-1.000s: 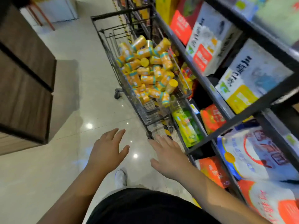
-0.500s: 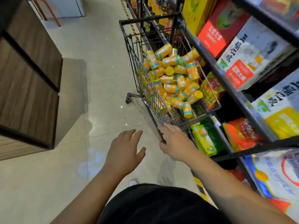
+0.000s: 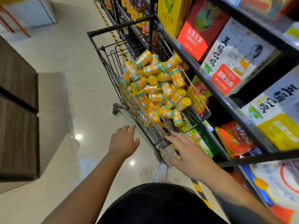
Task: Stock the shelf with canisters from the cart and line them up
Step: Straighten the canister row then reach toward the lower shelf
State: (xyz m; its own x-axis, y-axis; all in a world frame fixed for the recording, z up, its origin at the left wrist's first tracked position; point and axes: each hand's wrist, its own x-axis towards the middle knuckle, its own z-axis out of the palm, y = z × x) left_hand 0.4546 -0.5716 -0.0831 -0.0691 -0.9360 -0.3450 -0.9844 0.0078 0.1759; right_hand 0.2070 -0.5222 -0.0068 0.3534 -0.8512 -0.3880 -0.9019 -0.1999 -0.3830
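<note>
A black wire cart (image 3: 103, 54) stands in the aisle beside the shelf, heaped with several yellow canisters (image 3: 155, 88) that have teal bands and yellow lids. My right hand (image 3: 187, 152) reaches forward with straight fingers, its fingertips at the cart's near rim, holding nothing. Left of the cart's near corner, my left hand (image 3: 123, 142) hovers over the floor with its fingers relaxed and empty. The black metal shelf (image 3: 215, 94) runs along the right.
Boxes of rice (image 3: 234, 57) and bagged goods (image 3: 233, 138) fill the shelf tiers at the right. A brown wooden counter (image 3: 17, 110) stands at the left across the glossy tiled floor (image 3: 68, 50). Yellow-black tape runs along the shelf base. My shoe (image 3: 161, 172) shows below the cart.
The view and both hands have closed in on the cart. My right hand went from curled at the cart's near edge to stretched out with straight fingers at the rim.
</note>
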